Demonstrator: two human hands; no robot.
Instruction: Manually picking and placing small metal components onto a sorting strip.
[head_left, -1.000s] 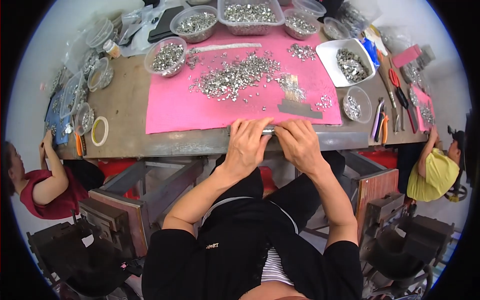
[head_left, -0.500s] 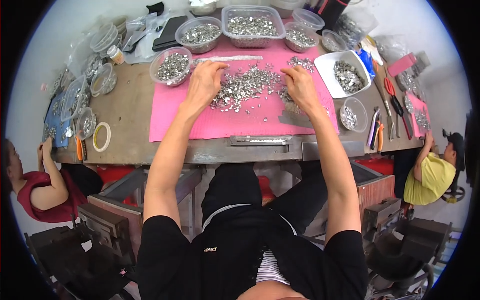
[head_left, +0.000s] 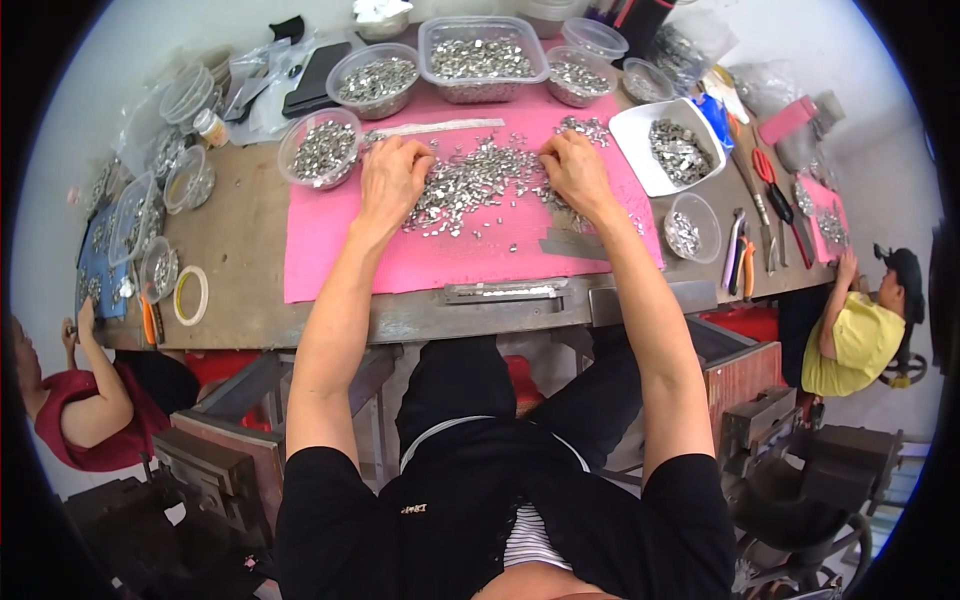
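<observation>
A loose heap of small shiny silver metal pieces (head_left: 470, 185) lies spread on a pink ribbed mat (head_left: 370, 275). At the heap's left edge is my left hand (head_left: 393, 180), its fingers bent and drawn together near the mat. My right hand (head_left: 577, 178) is at the heap's right edge, thumb and forefinger close together. Anything between the fingertips of either hand is too small or hidden to make out. Beyond my left hand lies a pale narrow strip (head_left: 450, 127). A flat grey metal plate (head_left: 572, 247) rests by my right forearm.
Round tubs (head_left: 322, 150) and a rectangular tub (head_left: 482, 88) of metal pieces line the mat's far side. On the right are a white tray (head_left: 640, 165), a small cup (head_left: 692, 228) and pliers (head_left: 740, 262). A tape roll (head_left: 191, 299) lies left. Co-workers sit at both sides.
The whole view has shifted slightly, moving the table leftward in the picture. My left fingers have curled and come lower beside the heap. My right hand has barely moved relative to the heap.
</observation>
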